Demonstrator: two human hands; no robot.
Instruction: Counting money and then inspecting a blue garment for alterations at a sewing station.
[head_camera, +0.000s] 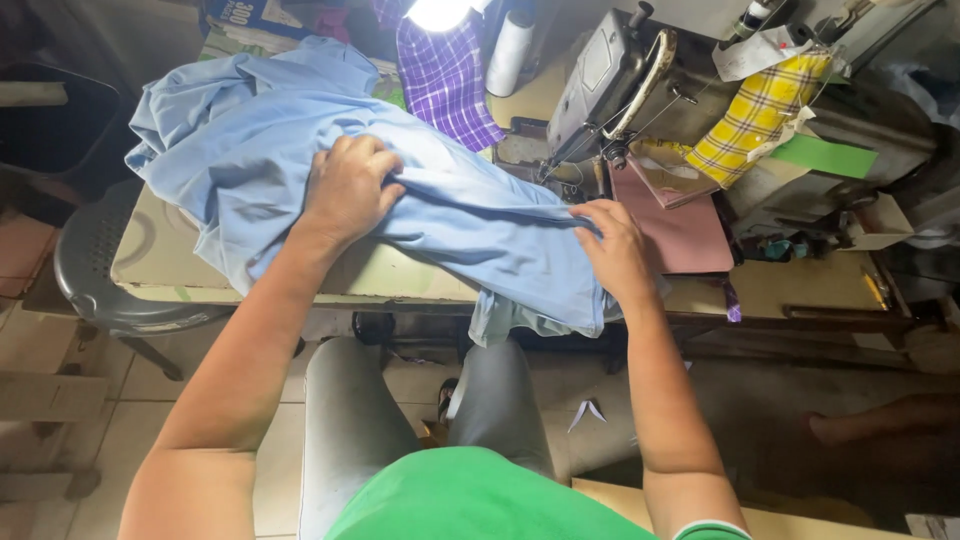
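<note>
Green shirt fabric (470, 500) fills the bottom edge at six o'clock, with grey-trousered knees just above. At nine o'clock a grey perforated plastic stool (100, 270) stands beside the worn beige worktable (400, 275). Across that table lies a large, rumpled light-blue cloth (300, 150), stretching from ten o'clock to the centre. The left hand (348, 188) clutches a fold of it, fingers curled together. The right hand (612, 250) presses flat on the cloth's hanging end, fingers close together, near the needle. At one o'clock sits a grey metal sewing machine (600, 80), then a yellow plaid fabric roll (755, 115).
</note>
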